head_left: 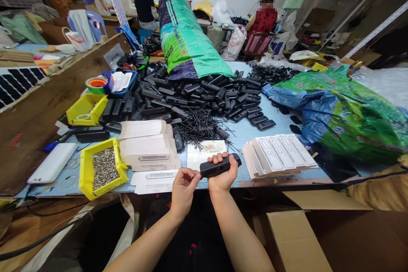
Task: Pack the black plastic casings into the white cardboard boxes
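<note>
Both forearms near me: right hand point(223, 174) wraps black ribbed plastic casing point(219, 166); left hand point(183, 187) fingers pinched at its left end w/ sth tiny, cannot tell what; loose pinch could drop it.

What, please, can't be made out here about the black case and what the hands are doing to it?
- Head view: what the left hand pinches at the end of the black case is too small to tell.
- The case's underside is hidden by the right hand.
- Print on the white cards is too small to read.
</note>
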Demonstrator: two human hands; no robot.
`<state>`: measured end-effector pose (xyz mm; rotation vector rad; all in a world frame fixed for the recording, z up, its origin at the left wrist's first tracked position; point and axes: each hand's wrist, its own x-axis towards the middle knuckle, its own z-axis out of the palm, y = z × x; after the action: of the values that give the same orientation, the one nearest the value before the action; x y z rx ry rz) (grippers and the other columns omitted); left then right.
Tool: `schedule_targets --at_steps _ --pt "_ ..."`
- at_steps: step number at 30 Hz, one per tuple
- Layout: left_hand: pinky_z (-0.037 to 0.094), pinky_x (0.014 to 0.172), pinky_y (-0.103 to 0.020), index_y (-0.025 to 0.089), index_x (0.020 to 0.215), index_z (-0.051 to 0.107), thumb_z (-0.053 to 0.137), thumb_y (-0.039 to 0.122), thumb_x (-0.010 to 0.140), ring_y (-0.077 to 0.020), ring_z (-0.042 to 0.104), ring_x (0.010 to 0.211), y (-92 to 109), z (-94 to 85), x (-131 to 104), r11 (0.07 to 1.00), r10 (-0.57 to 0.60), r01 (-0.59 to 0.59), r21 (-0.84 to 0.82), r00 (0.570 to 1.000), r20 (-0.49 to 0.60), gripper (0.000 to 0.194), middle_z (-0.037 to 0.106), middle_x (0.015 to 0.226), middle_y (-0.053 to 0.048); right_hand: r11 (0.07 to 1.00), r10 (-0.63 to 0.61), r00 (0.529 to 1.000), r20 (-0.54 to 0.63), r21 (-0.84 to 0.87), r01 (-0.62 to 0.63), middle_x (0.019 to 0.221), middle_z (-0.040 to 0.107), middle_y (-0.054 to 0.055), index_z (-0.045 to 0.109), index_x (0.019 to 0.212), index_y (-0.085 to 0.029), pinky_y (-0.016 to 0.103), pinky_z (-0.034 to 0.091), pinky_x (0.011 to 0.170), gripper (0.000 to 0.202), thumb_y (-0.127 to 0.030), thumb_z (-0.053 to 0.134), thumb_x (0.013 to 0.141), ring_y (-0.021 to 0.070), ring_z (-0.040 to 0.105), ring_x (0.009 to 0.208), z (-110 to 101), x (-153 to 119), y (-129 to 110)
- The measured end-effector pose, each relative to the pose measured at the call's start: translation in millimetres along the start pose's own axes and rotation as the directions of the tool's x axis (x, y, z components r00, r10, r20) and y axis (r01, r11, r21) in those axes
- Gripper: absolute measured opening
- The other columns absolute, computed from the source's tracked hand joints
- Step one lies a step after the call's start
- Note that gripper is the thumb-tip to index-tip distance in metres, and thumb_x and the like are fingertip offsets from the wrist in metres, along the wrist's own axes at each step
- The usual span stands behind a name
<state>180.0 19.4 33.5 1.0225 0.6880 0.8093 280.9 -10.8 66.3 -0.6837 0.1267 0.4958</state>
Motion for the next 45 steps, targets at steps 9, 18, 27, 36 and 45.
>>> schedule_targets --at_steps 9,18,27,36,45 --pt "0.050 0.068 -0.027 0.021 0.070 0.048 0.074 0.033 0.069 -0.0133 0.060 0.067 -7 -5.7 -1 0.995 0.025 -0.028 0.093 0.999 0.033 0.029 0.059 0.071 0.000 0.995 -0.029 0.998 0.052 -0.099 0.034 0.061 0.036 -0.006 0.040 0.070 -0.021 0.025 0.042 0.057 0.025 -0.042 0.053 0.074 0.0089 0.040 0.053 -8 -2 12" --pt "0.051 0.082 -0.033 0.021 0.098 0.043 0.076 0.036 0.067 -0.0148 0.067 0.083 1 -43.4 24 0.965 -0.224 0.206 0.162 0.970 0.098 0.047 0.061 0.106 -0.004 0.978 -0.117 0.971 0.208 -0.144 0.148 0.055 0.043 -0.005 0.047 0.065 -0.020 0.025 0.042 0.054 0.025 -0.041 0.057 0.073 0.0090 0.044 0.049 -7 44 -9" --pt "0.054 0.079 -0.036 0.020 0.091 0.051 0.060 0.048 0.078 -0.0178 0.065 0.083 -12 -77.2 25 0.871 -0.185 0.094 0.481 0.972 0.145 0.033 0.061 0.091 -0.004 0.893 -0.095 0.970 0.224 -0.411 0.182 0.046 0.047 -0.005 0.046 0.056 -0.019 0.025 0.041 0.050 0.022 -0.026 0.066 0.059 0.0103 0.046 0.045 -58 65 22" --pt "0.042 0.096 -0.048 0.018 0.119 0.054 0.059 0.039 0.081 -0.0308 0.054 0.113 10 -171.1 55 -0.025 -0.004 -0.483 0.875 0.876 0.483 0.045 0.059 0.122 -0.014 0.958 -0.055 0.998 0.036 -0.280 0.063 0.055 0.036 -0.009 0.036 0.071 -0.021 0.024 0.045 0.052 0.029 -0.037 0.060 0.067 0.0072 0.042 0.046 -51 65 -13" --pt "0.038 0.091 -0.049 0.012 0.094 0.062 0.077 0.028 0.061 -0.0376 0.055 0.105 49 -127.2 80 -0.172 -0.412 -0.505 0.846 0.817 0.404 0.040 0.063 0.104 -0.018 -0.144 0.269 0.816 0.512 -0.816 0.560 0.084 0.064 0.003 0.059 0.093 -0.022 0.037 0.049 0.075 0.038 -0.040 0.077 0.064 0.0229 0.061 0.081 -35 86 9"
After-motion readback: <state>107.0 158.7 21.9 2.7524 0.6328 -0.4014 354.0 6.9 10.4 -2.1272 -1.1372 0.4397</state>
